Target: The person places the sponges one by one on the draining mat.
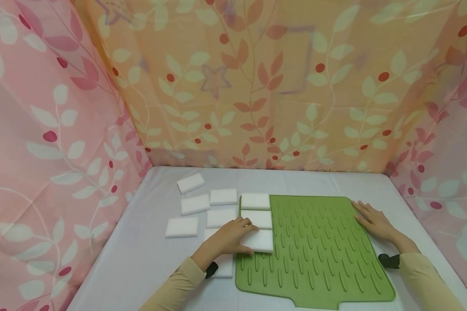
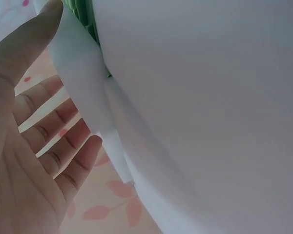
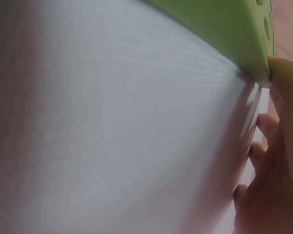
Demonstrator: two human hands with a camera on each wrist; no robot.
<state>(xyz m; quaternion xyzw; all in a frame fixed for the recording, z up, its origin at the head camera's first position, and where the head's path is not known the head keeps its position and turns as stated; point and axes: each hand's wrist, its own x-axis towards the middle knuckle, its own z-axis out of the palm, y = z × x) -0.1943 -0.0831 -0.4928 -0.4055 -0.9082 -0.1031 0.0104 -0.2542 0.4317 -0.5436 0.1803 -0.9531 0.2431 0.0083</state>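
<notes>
My left hand (image 1: 233, 236) spans the left end of a white block (image 1: 263, 242) on the green ridged mat (image 1: 319, 246), thumb at its near edge and fingers at its far edge. Two more white blocks, one (image 1: 260, 219) directly behind it and another (image 1: 255, 201) at the mat's back left corner, line up with it. The left wrist view has my left hand (image 2: 34, 131) with thumb and fingers at white pieces. My right hand (image 1: 379, 225) rests flat, fingertips on the mat's right edge; in the right wrist view, the thumb of that hand (image 3: 278, 156) touches the mat (image 3: 224, 34).
Left of the mat several loose white blocks lie on the white-covered table (image 1: 140, 242), one (image 1: 190, 183) turned at an angle at the back, another (image 1: 182, 227) farthest left. Part of a block (image 1: 222, 268) shows beside my left wrist. Leaf-patterned cloth (image 1: 257, 86) hangs around the table.
</notes>
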